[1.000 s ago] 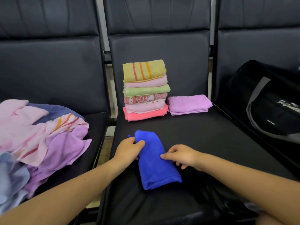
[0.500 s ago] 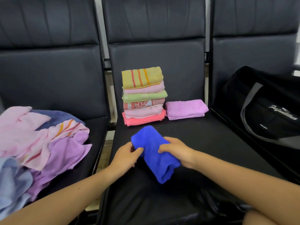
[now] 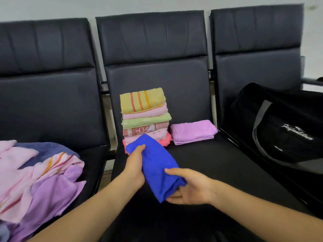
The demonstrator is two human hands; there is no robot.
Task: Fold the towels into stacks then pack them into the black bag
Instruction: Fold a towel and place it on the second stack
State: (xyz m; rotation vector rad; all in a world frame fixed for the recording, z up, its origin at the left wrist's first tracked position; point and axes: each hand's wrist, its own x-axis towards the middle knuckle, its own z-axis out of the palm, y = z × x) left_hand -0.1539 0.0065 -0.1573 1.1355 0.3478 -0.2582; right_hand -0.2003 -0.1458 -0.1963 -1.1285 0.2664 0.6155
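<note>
A folded blue towel [image 3: 155, 165] is lifted above the middle seat, held between both hands. My left hand [image 3: 135, 169] grips its far left edge, thumb on top. My right hand [image 3: 188, 187] holds its near end from below, with the thumb over the cloth. Behind it a stack of several folded towels [image 3: 145, 116] stands at the seat's back, a yellow striped one on top. A folded purple towel [image 3: 192, 131] lies alone to the right of the stack. The black bag [image 3: 283, 130] lies on the right seat.
A heap of unfolded towels [image 3: 35, 180] in pink, purple and blue covers the left seat. The three black padded chairs stand in a row, with gaps between the seats [image 3: 106, 161]. The middle seat cushion [image 3: 218, 168] is bare in front of the purple towel.
The blue towel has been picked up off the seat and carried towards the stack. My right hand has shifted from its side to under its near end. The view tilted upward.
</note>
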